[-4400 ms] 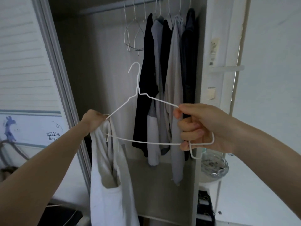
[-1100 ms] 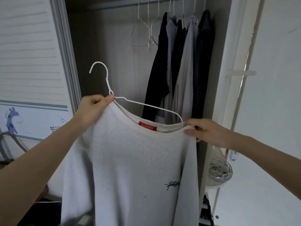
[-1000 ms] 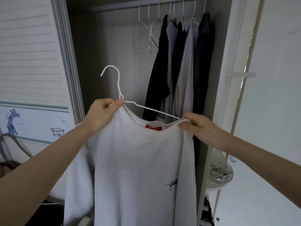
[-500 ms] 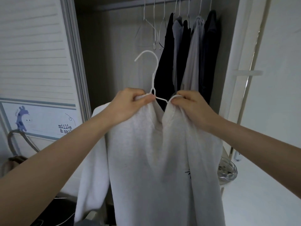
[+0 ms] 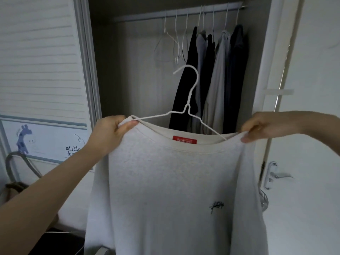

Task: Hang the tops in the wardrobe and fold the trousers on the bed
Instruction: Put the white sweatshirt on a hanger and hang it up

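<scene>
Hands have spread apart; left hand (image 5: 108,132) and right hand (image 5: 265,127) pinch sweatshirt (image 5: 174,190) shoulders; red label (image 5: 184,140) blurred.

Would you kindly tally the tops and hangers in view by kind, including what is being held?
Tops hanging on the rail: 5
White top held by the left hand and right hand: 1
Empty hangers on the rail: 3
White hanger inside the held top: 1
Total: 10

White door (image 5: 311,126) with lever handle (image 5: 276,175) beside slatted panel (image 5: 36,57).
</scene>
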A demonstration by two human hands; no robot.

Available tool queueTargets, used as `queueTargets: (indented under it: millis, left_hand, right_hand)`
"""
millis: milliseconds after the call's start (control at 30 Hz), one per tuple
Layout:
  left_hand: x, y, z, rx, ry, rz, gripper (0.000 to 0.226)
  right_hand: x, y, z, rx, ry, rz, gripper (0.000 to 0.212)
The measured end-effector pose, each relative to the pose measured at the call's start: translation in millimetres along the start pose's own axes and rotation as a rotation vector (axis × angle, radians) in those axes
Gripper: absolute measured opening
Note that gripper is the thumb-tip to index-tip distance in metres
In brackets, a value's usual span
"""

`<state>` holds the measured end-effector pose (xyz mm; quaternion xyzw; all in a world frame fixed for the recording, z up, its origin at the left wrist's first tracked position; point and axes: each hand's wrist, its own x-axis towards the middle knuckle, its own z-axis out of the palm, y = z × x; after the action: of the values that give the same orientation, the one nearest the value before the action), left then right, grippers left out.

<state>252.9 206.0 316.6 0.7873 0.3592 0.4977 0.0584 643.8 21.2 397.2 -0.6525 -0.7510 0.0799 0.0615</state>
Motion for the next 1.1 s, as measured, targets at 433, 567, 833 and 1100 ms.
queueTargets:
  millis: [433, 567, 833, 1100]
  left_hand:
    - [6.2, -15.5, 3.6, -0.042, 0.097, -0.106, 0.054]
    - [7.1, -18.8, 1.7, -0.027, 0.102, -0.120, 0.047]
    - [13.7, -36.2, -12.5, 0.078, -0.045, -0.015, 0.045]
    - [33.7, -42.6, -7.9, -0.140, -0.102, -0.059, 0.036]
  right_hand:
    - [24.3, -21.8, 78.1, 0.265, 0.424, 0.118, 0.031]
    - [30.3, -37.1, 89.6, 0.409, 0.508, 0.098, 0.042]
    - [28.1, -56.4, 74.1, 0.980, 0.392, 0.019, 0.041]
    - [23.8, -77.1, 48.2, 0.943, 0.228, 0.012, 0.041]
